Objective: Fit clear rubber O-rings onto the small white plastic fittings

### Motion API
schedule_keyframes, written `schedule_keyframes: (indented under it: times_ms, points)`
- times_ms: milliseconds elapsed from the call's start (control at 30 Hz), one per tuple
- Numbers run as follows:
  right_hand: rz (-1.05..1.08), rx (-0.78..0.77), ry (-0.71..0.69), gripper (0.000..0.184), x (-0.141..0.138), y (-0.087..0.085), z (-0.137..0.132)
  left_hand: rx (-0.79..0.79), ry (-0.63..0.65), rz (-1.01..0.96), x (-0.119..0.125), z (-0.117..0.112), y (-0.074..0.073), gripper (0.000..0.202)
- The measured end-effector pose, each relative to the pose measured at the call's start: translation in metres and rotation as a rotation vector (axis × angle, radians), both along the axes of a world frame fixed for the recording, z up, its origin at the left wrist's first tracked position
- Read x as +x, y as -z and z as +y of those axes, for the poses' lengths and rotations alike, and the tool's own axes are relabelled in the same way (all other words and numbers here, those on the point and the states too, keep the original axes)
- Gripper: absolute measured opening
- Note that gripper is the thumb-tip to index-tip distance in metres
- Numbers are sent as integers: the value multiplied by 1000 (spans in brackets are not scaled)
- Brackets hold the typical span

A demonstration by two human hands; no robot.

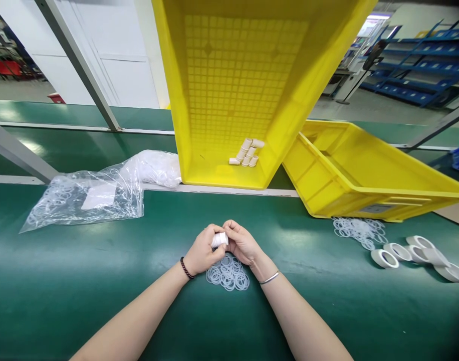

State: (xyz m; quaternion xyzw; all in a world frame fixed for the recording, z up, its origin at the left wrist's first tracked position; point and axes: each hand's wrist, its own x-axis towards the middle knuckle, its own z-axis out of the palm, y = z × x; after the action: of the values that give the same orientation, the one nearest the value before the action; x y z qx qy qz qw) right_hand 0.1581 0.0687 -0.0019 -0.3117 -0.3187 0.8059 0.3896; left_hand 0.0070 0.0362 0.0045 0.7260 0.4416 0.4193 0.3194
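My left hand (205, 252) is closed around a small white ribbed plastic fitting (219, 240), which lies sideways in its fingers. Against the fitting's right end are the fingertips of my right hand (243, 243), pinched together; whatever they hold is hidden. Just below both hands, a loose pile of translucent rubber rings (229, 273) lies on the green table (169, 311). Beyond the hands, a yellow bin (229, 176) is tipped toward me with several white fittings (247, 152) gathered at its lower edge.
A clear plastic bag of rings (60, 195) lies at the left. To the right, a second yellow bin (327, 185) rests tilted over another heap of rings (361, 230). Several larger white rings (385, 258) sit near the right edge. Blue shelves (421, 65) stand behind.
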Motion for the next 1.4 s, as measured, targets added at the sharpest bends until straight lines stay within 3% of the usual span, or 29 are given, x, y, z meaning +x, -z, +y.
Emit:
schedule_keyframes:
  times_ms: [133, 267, 400, 567, 700, 867, 1167, 1267, 1400]
  points:
    - [-57, 146, 12, 26, -3, 0, -2, -346, -11, -382, 0, 5, 1, 19]
    - [-213, 442, -22, 20, 0, 1, 0, -600, 14, -743, -1, 10, 1, 26]
    - [-376, 754, -7, 20, 2, 5, 1, -693, 30, -835, -2, 13, 0, 27]
    - [-618, 984, 257, 4, -4, 5, -5, -722, -12, -885, -1, 13, 2, 27]
    - [-644, 1050, 389, 6, -12, 3, -13, -657, -8, -914, 3, 12, 4, 27]
    - [-678, 1011, 529, 13, -15, 2, -19, -632, -51, -988, 13, 5, 0, 29]
    - [-717, 963, 583, 8, -14, 6, -21, -620, 8, -1115, 17, 1, 1, 29]
    - [-712, 1007, 538, 28, -12, 8, -17, -624, -1, -1106, 13, 5, 1, 33]
    - [-745, 1178, 423, 56, -10, 7, -15, -615, -61, -1039, 12, 7, 4, 26]
